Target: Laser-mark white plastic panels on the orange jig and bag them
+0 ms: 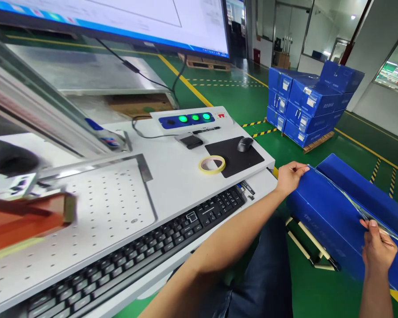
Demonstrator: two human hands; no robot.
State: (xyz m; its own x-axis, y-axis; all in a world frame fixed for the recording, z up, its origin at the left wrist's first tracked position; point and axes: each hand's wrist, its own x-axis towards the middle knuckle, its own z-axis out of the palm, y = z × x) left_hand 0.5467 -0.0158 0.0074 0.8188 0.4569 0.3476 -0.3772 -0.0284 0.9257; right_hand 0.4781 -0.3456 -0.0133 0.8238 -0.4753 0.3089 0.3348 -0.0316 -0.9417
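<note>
At the right, an open blue corrugated box (321, 216) stands beside the desk. A thin, shiny, clear-looking strand or strip (340, 191) stretches along its top, between my two hands. My left hand (290, 176) pinches the strip's far end with thumb and fingertips at the box's corner. Nearer to me, my right hand (378, 247) is closed around the strip, its thumb on top. Whether the strip is plastic film or thin wire I cannot tell. The inside of the box is mostly hidden.
The white desk (172, 185) holds a tape roll (212, 164), a mouse (244, 144) on a black mat, a button panel (187, 118) and a monitor (119, 22). A keyboard (146, 251) sits below. Stacked blue boxes (311, 106) stand on a pallet behind. A blurred orange object (29, 221) lies left.
</note>
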